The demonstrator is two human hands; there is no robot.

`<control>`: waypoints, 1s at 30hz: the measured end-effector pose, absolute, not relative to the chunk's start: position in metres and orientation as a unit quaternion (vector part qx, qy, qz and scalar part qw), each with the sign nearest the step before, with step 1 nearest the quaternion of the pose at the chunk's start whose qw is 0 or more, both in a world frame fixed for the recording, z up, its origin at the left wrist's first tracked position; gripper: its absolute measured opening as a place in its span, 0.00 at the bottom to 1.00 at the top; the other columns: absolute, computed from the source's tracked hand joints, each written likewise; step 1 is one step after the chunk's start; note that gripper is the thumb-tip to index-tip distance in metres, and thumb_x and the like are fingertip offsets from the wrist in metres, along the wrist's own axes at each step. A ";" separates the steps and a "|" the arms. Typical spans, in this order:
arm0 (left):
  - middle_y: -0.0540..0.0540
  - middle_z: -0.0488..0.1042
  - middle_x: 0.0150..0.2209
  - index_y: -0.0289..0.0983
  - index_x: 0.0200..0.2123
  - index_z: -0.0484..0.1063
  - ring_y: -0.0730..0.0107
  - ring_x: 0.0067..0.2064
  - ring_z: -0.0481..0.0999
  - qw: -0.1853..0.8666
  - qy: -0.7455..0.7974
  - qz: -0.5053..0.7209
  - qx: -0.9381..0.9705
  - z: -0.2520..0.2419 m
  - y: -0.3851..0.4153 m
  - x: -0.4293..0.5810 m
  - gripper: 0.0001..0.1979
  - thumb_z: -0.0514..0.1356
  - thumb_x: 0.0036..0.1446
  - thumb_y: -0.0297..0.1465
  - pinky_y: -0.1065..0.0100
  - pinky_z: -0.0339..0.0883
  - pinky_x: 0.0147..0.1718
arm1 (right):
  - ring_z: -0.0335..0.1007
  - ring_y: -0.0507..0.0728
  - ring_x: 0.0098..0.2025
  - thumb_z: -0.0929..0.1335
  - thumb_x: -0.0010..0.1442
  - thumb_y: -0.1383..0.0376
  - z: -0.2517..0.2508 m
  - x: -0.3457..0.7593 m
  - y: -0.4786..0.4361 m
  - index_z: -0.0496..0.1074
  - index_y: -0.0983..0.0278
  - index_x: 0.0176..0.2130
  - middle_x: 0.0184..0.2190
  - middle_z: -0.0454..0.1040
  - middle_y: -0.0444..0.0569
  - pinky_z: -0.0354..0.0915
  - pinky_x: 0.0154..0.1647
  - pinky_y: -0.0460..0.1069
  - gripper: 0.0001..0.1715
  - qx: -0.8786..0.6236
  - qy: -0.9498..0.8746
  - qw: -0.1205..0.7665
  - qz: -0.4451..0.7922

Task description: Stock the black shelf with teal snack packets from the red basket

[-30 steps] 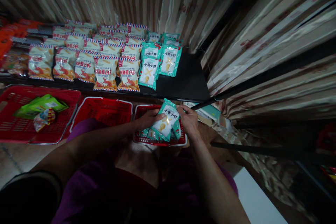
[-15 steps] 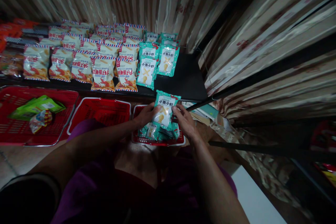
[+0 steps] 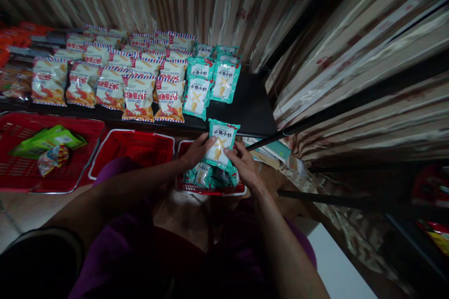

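Both my hands hold one teal snack packet [image 3: 220,142] upright above a small red basket [image 3: 210,189]. My left hand [image 3: 196,152] grips its left edge, and my right hand [image 3: 242,163] grips its lower right corner. More teal packets [image 3: 206,177] lie in the basket under my hands. The held packet sits just below the front edge of a black shelf [image 3: 250,112], where matching teal packets [image 3: 210,81] stand in rows.
Orange-and-white snack bags [image 3: 115,84] fill the shelf's left part. A second red basket [image 3: 135,149] lies left of the small one, and a third [image 3: 45,159] holds green packets. Striped curtains [image 3: 351,65] hang behind and at right. A white surface [image 3: 333,261] is at lower right.
My hands have lifted the teal packet up out of the basket and toward the shelf's front edge. The packet has turned more upright.
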State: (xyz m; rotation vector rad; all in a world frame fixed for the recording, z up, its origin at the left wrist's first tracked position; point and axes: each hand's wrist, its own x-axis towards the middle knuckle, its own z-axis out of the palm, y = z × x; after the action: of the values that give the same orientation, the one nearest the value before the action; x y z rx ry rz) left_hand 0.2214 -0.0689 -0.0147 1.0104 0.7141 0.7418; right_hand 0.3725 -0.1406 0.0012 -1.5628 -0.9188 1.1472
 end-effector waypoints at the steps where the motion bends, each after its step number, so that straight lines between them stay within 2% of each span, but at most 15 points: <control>1: 0.41 0.77 0.42 0.32 0.50 0.68 0.60 0.41 0.75 0.748 0.325 0.344 0.466 -0.013 -0.068 0.220 0.32 0.61 0.49 0.49 0.66 0.68 0.37 | 0.67 0.52 0.25 0.72 0.46 0.50 0.002 0.372 -0.140 0.69 0.63 0.47 0.24 0.72 0.41 0.63 0.26 0.46 0.32 -0.643 -0.373 0.480 0.465; 7: 0.39 0.74 0.47 0.34 0.60 0.56 0.56 0.45 0.74 0.749 0.305 0.338 0.481 -0.012 -0.069 0.218 0.40 0.63 0.48 0.46 0.65 0.68 0.39 | 0.70 0.53 0.28 0.72 0.46 0.49 0.004 0.374 -0.138 0.70 0.63 0.46 0.27 0.75 0.43 0.66 0.30 0.48 0.31 -0.639 -0.353 0.510 0.455; 13: 0.38 0.68 0.52 0.39 0.63 0.49 0.58 0.48 0.72 0.694 0.290 0.353 0.557 -0.023 -0.069 0.221 0.37 0.59 0.54 0.42 0.64 0.68 0.42 | 0.71 0.55 0.30 0.71 0.48 0.49 0.000 0.377 -0.138 0.69 0.61 0.48 0.29 0.76 0.44 0.68 0.34 0.49 0.31 -0.647 -0.374 0.510 0.427; 18: 0.39 0.63 0.55 0.40 0.59 0.57 0.60 0.51 0.69 0.603 0.288 0.395 0.630 -0.027 -0.068 0.221 0.27 0.56 0.58 0.38 0.62 0.67 0.45 | 0.72 0.58 0.37 0.71 0.49 0.49 0.010 0.374 -0.140 0.69 0.61 0.49 0.38 0.77 0.48 0.68 0.38 0.51 0.32 -0.619 -0.395 0.537 0.415; 22: 0.40 0.61 0.53 0.39 0.52 0.67 0.61 0.50 0.67 0.552 0.327 0.419 0.642 -0.029 -0.065 0.221 0.21 0.58 0.53 0.36 0.64 0.69 0.42 | 0.70 0.59 0.43 0.67 0.54 0.48 0.009 0.377 -0.143 0.71 0.60 0.49 0.42 0.75 0.49 0.67 0.41 0.51 0.28 -0.619 -0.416 0.563 0.355; 24: 0.41 0.64 0.51 0.38 0.48 0.70 0.60 0.49 0.67 0.575 0.331 0.414 0.623 -0.027 -0.064 0.221 0.20 0.59 0.51 0.35 0.64 0.68 0.43 | 0.70 0.57 0.38 0.65 0.57 0.48 0.008 0.379 -0.144 0.71 0.60 0.49 0.37 0.75 0.48 0.66 0.38 0.50 0.26 -0.618 -0.418 0.567 0.349; 27: 0.42 0.72 0.45 0.35 0.48 0.72 0.59 0.47 0.70 0.674 0.292 0.365 0.572 -0.019 -0.065 0.220 0.21 0.59 0.50 0.36 0.62 0.66 0.45 | 0.67 0.52 0.28 0.65 0.58 0.51 0.009 0.379 -0.145 0.72 0.58 0.47 0.28 0.72 0.44 0.64 0.32 0.49 0.22 -0.604 -0.422 0.574 0.358; 30: 0.42 0.75 0.41 0.35 0.47 0.73 0.57 0.45 0.72 0.755 0.244 0.326 0.514 -0.011 -0.067 0.217 0.21 0.58 0.53 0.41 0.63 0.65 0.44 | 0.64 0.50 0.24 0.68 0.56 0.53 0.012 0.377 -0.145 0.73 0.57 0.45 0.25 0.69 0.41 0.63 0.29 0.48 0.19 -0.600 -0.439 0.570 0.350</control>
State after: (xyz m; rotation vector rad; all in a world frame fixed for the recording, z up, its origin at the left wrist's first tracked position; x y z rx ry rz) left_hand 0.2166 -0.0671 -0.0113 1.1205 0.5325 0.7114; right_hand 0.3766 -0.1454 0.0122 -1.4083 -1.0300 0.8225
